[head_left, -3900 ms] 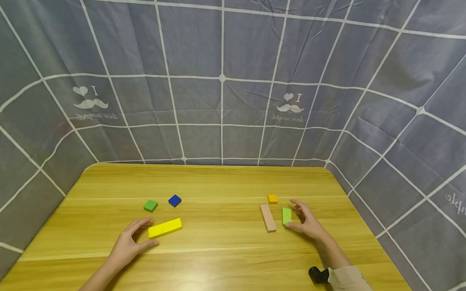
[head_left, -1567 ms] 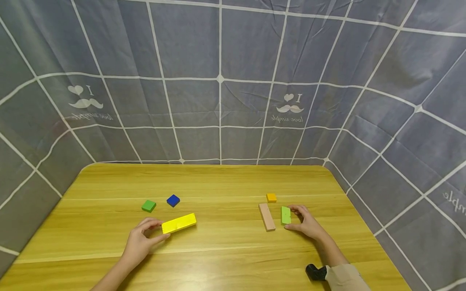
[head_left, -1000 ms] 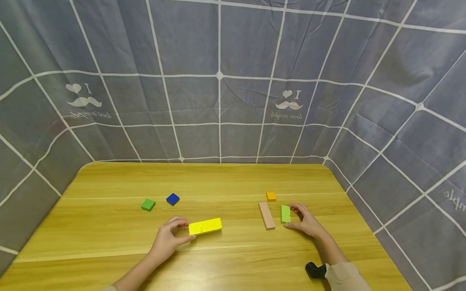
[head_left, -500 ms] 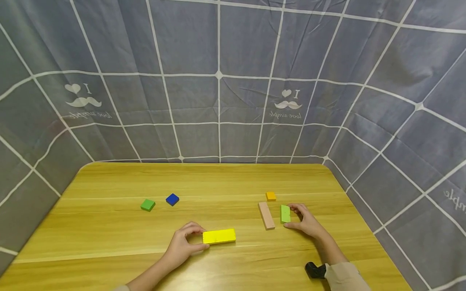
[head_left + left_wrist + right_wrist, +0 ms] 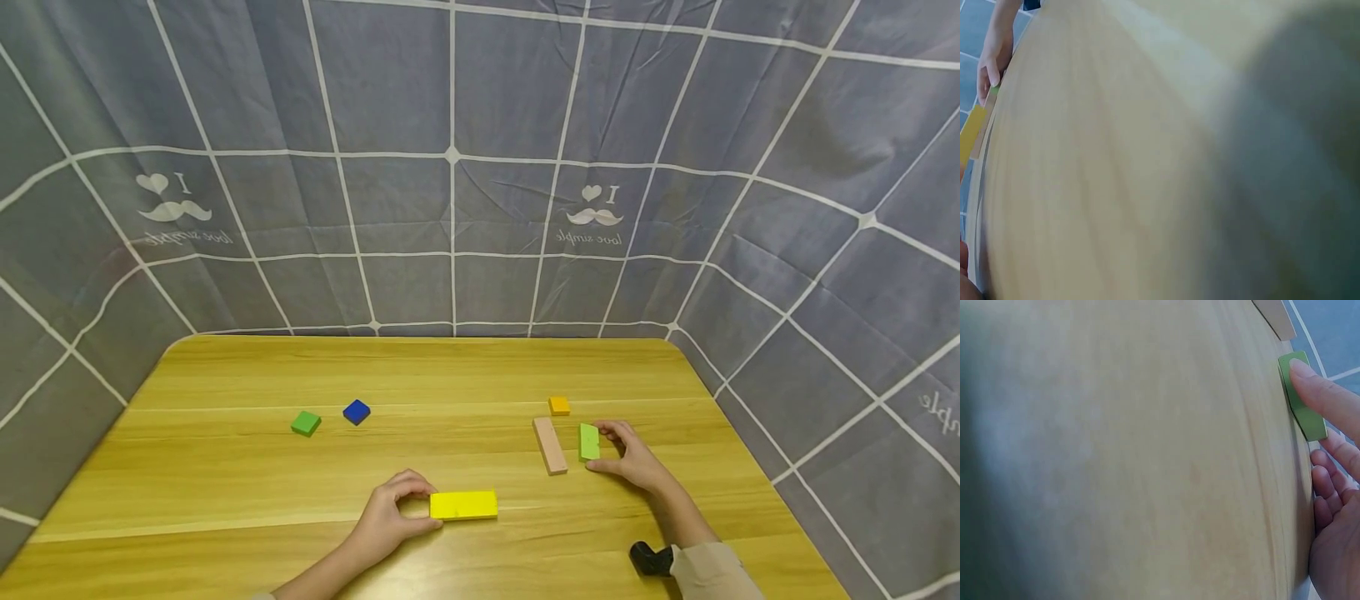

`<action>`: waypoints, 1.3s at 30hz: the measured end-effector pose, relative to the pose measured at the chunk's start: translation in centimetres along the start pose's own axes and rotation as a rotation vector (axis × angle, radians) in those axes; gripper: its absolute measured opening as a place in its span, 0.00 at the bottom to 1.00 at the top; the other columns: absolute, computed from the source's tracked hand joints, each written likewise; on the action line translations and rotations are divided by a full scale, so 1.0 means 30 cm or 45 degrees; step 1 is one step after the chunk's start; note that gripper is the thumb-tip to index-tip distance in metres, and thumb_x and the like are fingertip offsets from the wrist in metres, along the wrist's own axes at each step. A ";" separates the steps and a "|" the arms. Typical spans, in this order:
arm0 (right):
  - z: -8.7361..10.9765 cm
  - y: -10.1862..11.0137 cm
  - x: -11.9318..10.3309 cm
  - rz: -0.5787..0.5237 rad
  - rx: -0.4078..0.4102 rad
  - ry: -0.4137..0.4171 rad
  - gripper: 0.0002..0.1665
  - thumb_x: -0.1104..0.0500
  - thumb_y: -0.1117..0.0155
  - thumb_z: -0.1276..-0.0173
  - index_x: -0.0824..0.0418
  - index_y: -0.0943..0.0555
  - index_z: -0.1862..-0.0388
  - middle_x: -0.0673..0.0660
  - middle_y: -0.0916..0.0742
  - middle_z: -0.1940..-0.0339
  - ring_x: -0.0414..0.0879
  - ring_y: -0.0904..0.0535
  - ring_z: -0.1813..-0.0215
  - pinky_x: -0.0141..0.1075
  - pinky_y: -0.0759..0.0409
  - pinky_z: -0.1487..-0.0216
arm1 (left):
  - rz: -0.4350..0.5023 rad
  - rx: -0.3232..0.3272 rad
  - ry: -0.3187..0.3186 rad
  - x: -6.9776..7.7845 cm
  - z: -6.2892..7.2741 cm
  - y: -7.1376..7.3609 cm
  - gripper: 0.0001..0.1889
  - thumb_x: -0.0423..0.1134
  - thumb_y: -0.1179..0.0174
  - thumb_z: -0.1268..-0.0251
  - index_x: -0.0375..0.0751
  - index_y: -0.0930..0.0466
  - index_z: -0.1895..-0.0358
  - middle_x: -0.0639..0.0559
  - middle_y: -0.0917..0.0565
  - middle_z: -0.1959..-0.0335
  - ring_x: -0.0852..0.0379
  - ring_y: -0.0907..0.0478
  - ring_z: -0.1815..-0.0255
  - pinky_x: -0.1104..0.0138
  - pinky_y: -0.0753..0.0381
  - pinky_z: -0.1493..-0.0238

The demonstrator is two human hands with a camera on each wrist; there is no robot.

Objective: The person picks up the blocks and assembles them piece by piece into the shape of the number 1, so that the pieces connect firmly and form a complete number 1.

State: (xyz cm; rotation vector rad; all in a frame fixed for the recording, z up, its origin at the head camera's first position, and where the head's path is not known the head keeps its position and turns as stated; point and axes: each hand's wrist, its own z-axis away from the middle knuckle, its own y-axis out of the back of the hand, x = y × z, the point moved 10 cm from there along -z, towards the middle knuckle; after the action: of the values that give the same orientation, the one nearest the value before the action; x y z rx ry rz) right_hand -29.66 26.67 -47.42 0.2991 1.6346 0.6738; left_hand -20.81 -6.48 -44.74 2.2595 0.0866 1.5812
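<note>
In the near middle, the yellow block (image 5: 463, 505) is pinched at its left end by the left hand (image 5: 386, 518). Farther right, the lime block (image 5: 588, 442) is gripped by the right hand (image 5: 636, 460), beside the tan block (image 5: 550, 446). Beyond, the orange block (image 5: 558, 406) is seen.

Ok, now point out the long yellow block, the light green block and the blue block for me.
Long yellow block (image 5: 463, 505): head view, middle of its top face.
Light green block (image 5: 588, 442): head view, middle of its top face.
Blue block (image 5: 356, 411): head view, middle of its top face.
</note>
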 end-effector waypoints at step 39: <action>-0.022 -0.002 0.103 0.037 0.001 -0.013 0.38 0.59 0.26 0.51 0.69 0.32 0.43 0.62 0.29 0.50 0.53 0.34 0.47 0.47 0.36 0.41 | -0.164 -0.079 -0.077 -0.108 0.004 -0.058 0.14 0.37 0.26 0.61 0.46 0.18 0.68 0.64 0.24 0.68 0.64 0.30 0.65 0.71 0.25 0.62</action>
State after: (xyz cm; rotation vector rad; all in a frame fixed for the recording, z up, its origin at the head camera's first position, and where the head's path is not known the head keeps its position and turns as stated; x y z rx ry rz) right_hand -30.86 28.15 -49.94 0.3265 1.6236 0.6925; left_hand -21.60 -5.77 -48.25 2.2055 0.1607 1.4291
